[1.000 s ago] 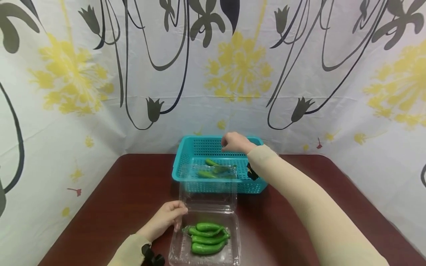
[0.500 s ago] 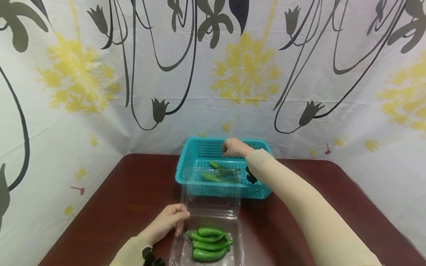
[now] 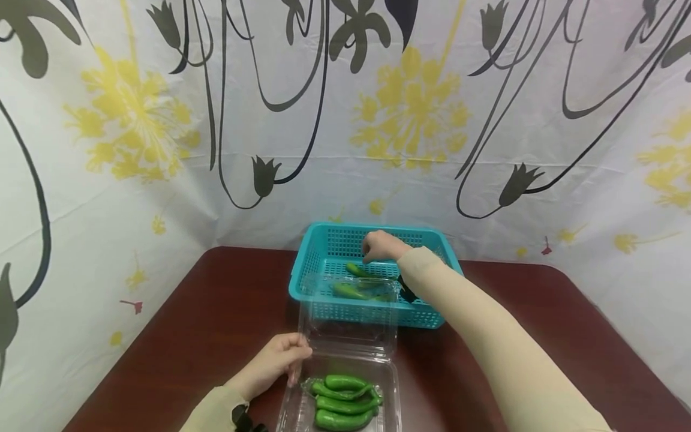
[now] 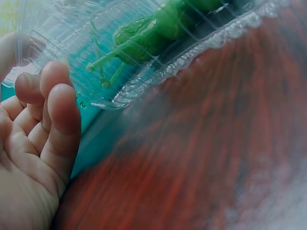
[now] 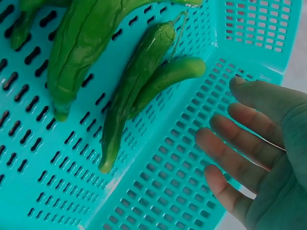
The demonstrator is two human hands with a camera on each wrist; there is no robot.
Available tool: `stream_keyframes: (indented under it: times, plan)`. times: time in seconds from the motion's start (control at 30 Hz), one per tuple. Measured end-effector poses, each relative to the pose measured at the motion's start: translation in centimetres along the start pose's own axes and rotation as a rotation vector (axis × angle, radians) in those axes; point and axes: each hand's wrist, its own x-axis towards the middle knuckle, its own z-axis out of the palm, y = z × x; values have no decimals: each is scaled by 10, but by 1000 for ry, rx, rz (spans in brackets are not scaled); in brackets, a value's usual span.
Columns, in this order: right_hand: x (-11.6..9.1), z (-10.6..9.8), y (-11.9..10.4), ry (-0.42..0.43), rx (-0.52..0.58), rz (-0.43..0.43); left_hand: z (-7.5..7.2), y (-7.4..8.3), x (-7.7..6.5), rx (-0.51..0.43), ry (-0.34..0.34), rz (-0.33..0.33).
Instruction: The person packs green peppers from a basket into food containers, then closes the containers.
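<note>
the loose green peppers (image 5: 136,93) closest to the work sit down in the bottom of the blue basket (image 3: 345,243). two of them lie touching, side by side. the walls go up all round, so i guess they are there to stop the peppers rolling off.

the right hand (image 3: 384,246) is over the basket, near those peppers. from the wrist camera i see its fingers are apart and loose, with nothing in them. i think it comes in from above because the high walls block the sides.

nearer to me is a clear box (image 3: 396,402). the green peppers in the box (image 3: 345,406) lie in a row next to each other, maybe because long thin things fit best that way. the lid (image 3: 348,336) is up and back, so the top is free. i can't tell if it leans on the basket.

the left hand (image 3: 275,361) is clamped on the box's side edge, close to the lid. the box looks light, so i think this stops it sliding.

all of it is on the dark red bench (image 3: 216,318), with a flowery cloth (image 3: 232,108) behind.
</note>
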Motion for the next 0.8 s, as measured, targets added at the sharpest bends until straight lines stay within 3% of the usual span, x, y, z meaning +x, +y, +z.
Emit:
stream_keyframes:
  times: [0.8]
  plan:
    - [36,23,0,-70,3,-24,-4,-3,1,-6,-6,30]
